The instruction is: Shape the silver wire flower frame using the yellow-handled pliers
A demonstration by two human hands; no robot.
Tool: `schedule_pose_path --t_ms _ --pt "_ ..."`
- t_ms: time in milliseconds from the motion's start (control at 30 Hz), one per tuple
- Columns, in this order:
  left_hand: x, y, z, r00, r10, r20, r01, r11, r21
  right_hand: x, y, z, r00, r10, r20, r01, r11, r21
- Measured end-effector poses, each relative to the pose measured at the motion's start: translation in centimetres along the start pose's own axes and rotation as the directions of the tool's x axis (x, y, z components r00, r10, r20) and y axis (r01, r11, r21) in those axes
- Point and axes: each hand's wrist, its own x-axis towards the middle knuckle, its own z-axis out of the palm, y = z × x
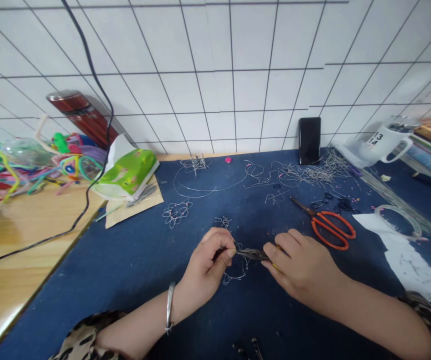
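Observation:
My left hand is closed in a pinch on a thin looped wire piece above the blue cloth. My right hand is wrapped round small pliers whose tips point left and meet the wire at my left fingers. A silver bangle sits on my left wrist. Both hands hover close together at the middle front of the cloth.
Orange scissors lie right of my hands. Finished wire flowers and loose wire lie farther back. A black phone leans on the tiled wall, a white mug stands right, a green tissue pack and pipe cleaners left.

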Motion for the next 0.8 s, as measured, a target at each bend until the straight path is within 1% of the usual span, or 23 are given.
schedule_pose_path --t_ms 100,233,300,500,800 --pt "-0.11 -0.03 0.18 0.999 -0.037 -0.016 0.036 0.999 -0.012 -0.04 -0.15 -0.16 1.000 0.016 -0.024 -0.016 1.000 -0.016" --pt "-0.36 -0.08 0.53 0.991 -0.137 -0.009 0.135 0.984 -0.118 -0.06 -0.32 -0.36 0.999 0.018 -0.030 -0.019 0.999 -0.036" --pt "-0.46 -0.06 0.66 0.987 -0.158 0.001 0.156 0.974 -0.162 -0.07 -0.35 -0.38 0.999 0.015 -0.028 -0.017 0.998 -0.053" --pt "-0.49 0.10 0.73 0.983 -0.182 0.029 0.184 0.957 -0.223 -0.07 -0.22 -0.24 0.999 0.017 -0.039 -0.019 0.998 -0.066" --pt "-0.63 0.10 0.65 0.981 -0.183 0.058 0.191 0.951 -0.244 0.01 0.04 -0.23 1.000 0.025 0.007 -0.025 1.000 0.011"
